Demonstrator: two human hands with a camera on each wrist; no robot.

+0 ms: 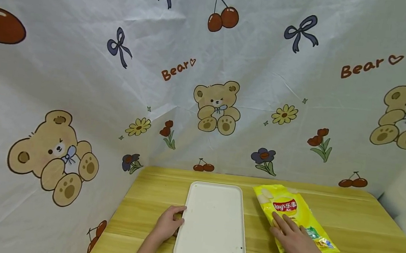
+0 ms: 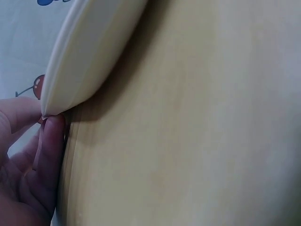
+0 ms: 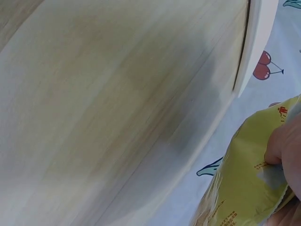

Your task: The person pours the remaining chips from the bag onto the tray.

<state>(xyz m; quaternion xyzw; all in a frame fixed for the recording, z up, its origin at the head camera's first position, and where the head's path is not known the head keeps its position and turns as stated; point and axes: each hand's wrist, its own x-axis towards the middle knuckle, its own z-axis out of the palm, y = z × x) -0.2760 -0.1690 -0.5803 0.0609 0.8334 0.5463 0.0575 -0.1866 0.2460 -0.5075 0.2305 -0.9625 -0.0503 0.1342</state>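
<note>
A white rectangular tray (image 1: 211, 226) lies lengthwise on the wooden table, with a few small specks near its front right corner. My left hand (image 1: 168, 224) is at the tray's left edge; in the left wrist view, its thumb and a finger (image 2: 55, 136) pinch the rim. To the right of the tray is a yellow bag of Lay's potato chips (image 1: 300, 209), tilted at an angle. My right hand (image 1: 296, 243) grips its lower left part, fingers spread over the front. In the right wrist view, the thumb (image 3: 277, 143) presses into the crinkled bag.
The wooden table (image 1: 374, 227) extends right of the bag and left of the tray. Behind and to the left hangs a white cloth (image 1: 254, 62) printed with bears, bows, cherries and flowers, meeting the table's back edge.
</note>
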